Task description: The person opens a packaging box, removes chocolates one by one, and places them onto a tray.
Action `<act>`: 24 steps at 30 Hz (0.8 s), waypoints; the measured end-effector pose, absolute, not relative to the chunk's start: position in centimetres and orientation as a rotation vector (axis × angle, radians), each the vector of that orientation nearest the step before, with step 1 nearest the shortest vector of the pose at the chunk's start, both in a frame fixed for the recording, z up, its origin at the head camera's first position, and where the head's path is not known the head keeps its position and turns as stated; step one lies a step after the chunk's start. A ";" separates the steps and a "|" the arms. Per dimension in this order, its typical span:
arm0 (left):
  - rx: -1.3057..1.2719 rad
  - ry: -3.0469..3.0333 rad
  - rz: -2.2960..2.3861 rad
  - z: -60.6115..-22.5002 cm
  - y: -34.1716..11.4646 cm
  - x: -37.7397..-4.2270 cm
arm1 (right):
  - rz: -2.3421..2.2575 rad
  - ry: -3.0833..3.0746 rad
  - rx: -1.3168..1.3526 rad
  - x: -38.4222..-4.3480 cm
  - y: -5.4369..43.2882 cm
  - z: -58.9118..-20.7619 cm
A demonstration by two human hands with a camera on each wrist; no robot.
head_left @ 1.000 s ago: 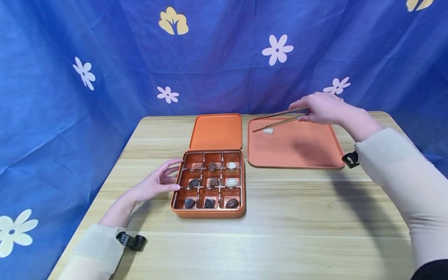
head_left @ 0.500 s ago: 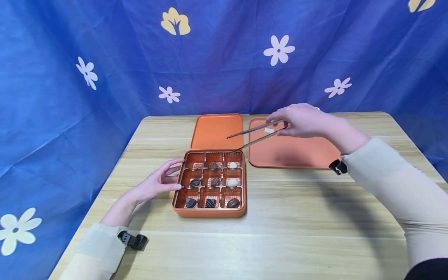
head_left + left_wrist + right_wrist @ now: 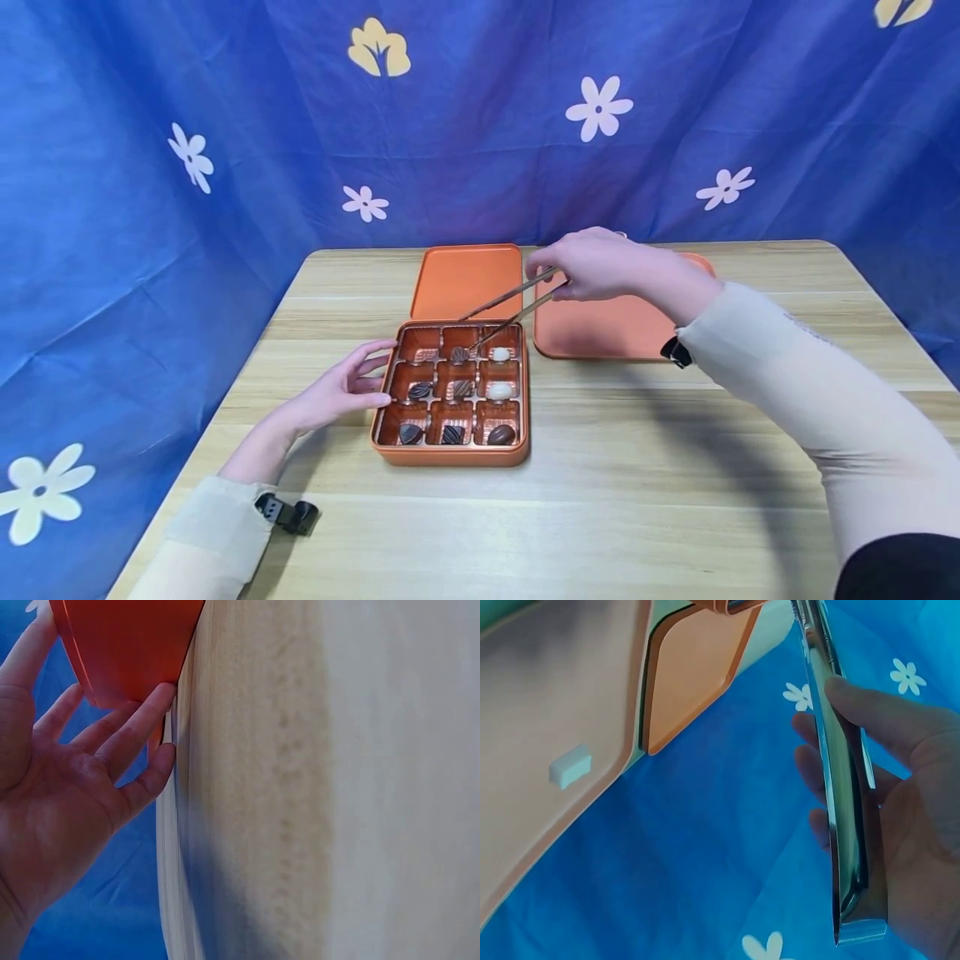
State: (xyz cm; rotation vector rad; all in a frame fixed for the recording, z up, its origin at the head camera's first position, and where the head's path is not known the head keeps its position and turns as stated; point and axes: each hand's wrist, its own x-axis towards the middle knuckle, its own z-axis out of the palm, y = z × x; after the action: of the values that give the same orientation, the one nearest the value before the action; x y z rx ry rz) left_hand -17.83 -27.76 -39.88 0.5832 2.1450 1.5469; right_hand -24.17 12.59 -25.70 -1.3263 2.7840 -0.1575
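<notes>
My right hand (image 3: 592,265) holds a pair of gold metal tongs (image 3: 844,802), arms spread apart. In the head view the tongs reach over the back of an orange chocolate box (image 3: 450,457). One tip overlaps the back rim; the other is close to the dark chocolate (image 3: 460,356) in the back middle compartment. My left hand (image 3: 341,392) rests on the box's left side, fingers spread and thumb near the front. In the left wrist view its fingertips meet the orange wall (image 3: 135,649). Dark chocolates and white ones (image 3: 499,390) sit singly in the compartments; the back left one holds none.
A flat orange lid (image 3: 472,279) lies behind the box. To its right is a salmon tray (image 3: 600,329), partly behind my right hand. A small white block (image 3: 570,766) sits on that tray in the right wrist view. Blue flowered cloth (image 3: 480,125) hangs behind the wooden table (image 3: 637,517).
My right hand has moved left from above the tray, bringing the spread tongs over the back of the box. My left hand has stayed at the box's side.
</notes>
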 end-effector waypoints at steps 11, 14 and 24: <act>0.588 2.142 1.558 -39.9 -27.8 -17.9 | 0.085 2.701 -1.348 -24.2 8.4 -24.4; 0.581 2.149 1.553 -39.9 -27.8 -17.9 | 0.141 2.693 -1.322 -24.3 7.4 -24.2; 0.570 2.135 1.555 -39.7 -27.6 -17.7 | 0.264 2.654 -1.264 -24.8 5.2 -24.9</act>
State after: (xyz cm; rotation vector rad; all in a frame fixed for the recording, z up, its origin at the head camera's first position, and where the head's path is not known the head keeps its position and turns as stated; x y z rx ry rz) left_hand -17.70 -27.63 -39.73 0.5699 2.1355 1.5548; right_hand -24.77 5.21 -24.89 -1.2642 2.6537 0.2642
